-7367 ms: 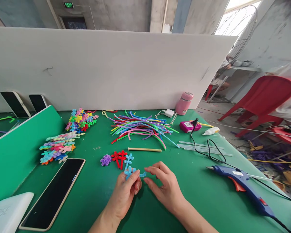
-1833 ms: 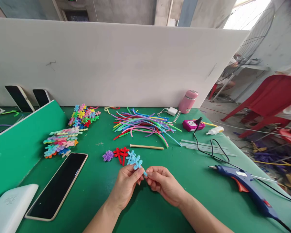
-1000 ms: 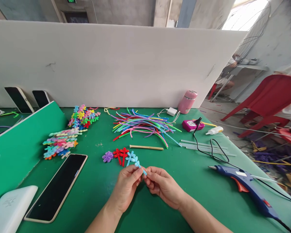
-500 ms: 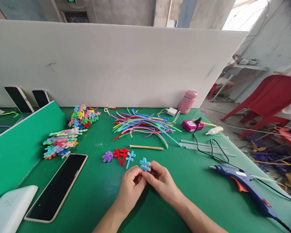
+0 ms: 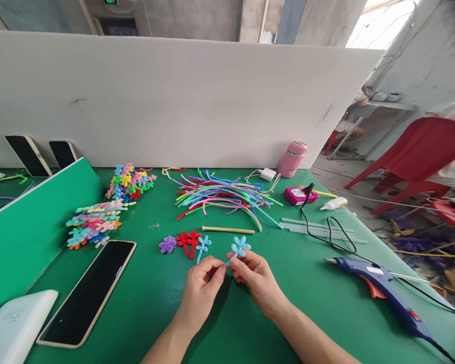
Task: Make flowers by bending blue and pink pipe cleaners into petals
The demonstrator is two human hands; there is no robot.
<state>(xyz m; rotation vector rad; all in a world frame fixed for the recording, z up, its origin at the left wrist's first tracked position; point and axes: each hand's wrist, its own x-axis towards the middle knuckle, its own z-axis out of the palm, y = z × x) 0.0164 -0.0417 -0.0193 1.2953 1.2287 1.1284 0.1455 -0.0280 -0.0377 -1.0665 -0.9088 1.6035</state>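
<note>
A light blue pipe-cleaner flower (image 5: 240, 245) with a short stem is pinched in my right hand (image 5: 258, 277), its petals showing above the fingertips. My left hand (image 5: 201, 289) is closed at the lower end of that stem, thumb and forefinger together. Just beyond my left hand, another light blue flower (image 5: 203, 246) lies on the green table (image 5: 151, 303). Beside it are two red flowers (image 5: 188, 241) and a purple flower (image 5: 168, 244). A thin tan stick (image 5: 228, 230) lies behind them.
Loose coloured pipe cleaners (image 5: 223, 194) spread at the back. Finished flowers (image 5: 131, 182) are piled at left, near a phone (image 5: 89, 293) and white device (image 5: 20, 323). At right are a glue gun (image 5: 382, 290), clear sticks (image 5: 318, 230) and a pink bottle (image 5: 292, 158).
The held blue flower has moved up and right and tilted, so its stem shows. My hands have drawn slightly apart, the left a little to the left.
</note>
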